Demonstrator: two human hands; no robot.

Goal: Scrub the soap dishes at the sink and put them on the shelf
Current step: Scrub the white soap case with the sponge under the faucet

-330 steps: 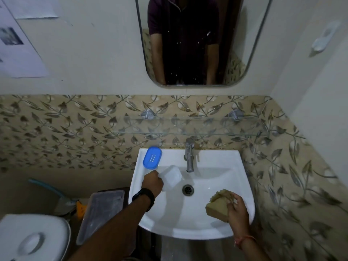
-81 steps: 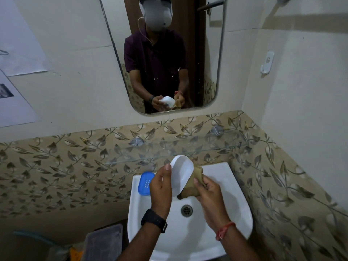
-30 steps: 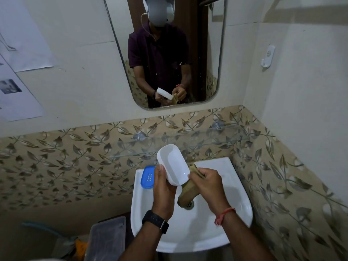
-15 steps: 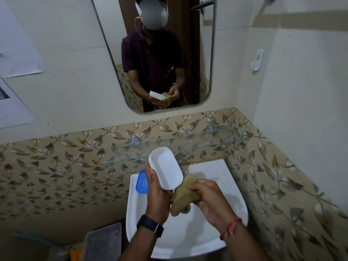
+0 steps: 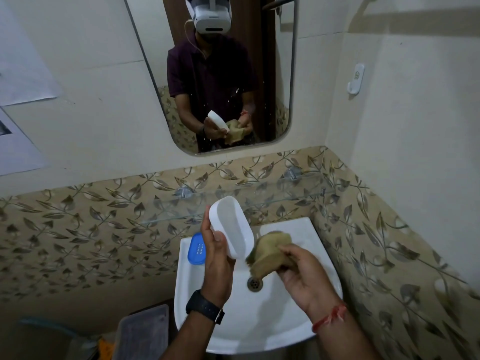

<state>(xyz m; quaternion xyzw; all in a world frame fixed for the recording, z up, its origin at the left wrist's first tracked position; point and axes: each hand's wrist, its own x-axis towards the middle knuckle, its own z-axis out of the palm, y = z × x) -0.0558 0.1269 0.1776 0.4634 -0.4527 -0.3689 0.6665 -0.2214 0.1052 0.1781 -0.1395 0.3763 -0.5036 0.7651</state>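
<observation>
My left hand (image 5: 217,258) holds a white oval soap dish (image 5: 232,226) tilted on edge above the sink (image 5: 306,331), with its hollow side facing right. To its right, my right hand (image 5: 302,274) grips a tan scrubbing sponge (image 5: 270,252); the sponge's tip sits just off the dish's lower rim. A blue soap dish (image 5: 196,249) lies flat on the sink's back left corner. A glass shelf (image 5: 262,198) runs along the tiled wall just above the sink.
The drain (image 5: 255,283) lies under the sponge; the tap is hidden behind the dish and hands. A mirror (image 5: 220,74) hangs above the shelf. A clear plastic box (image 5: 142,332) stands left of the sink. The right wall meets the sink's side.
The sponge has come away from the white dish to its right. The dish has turned more upright in my left hand.
</observation>
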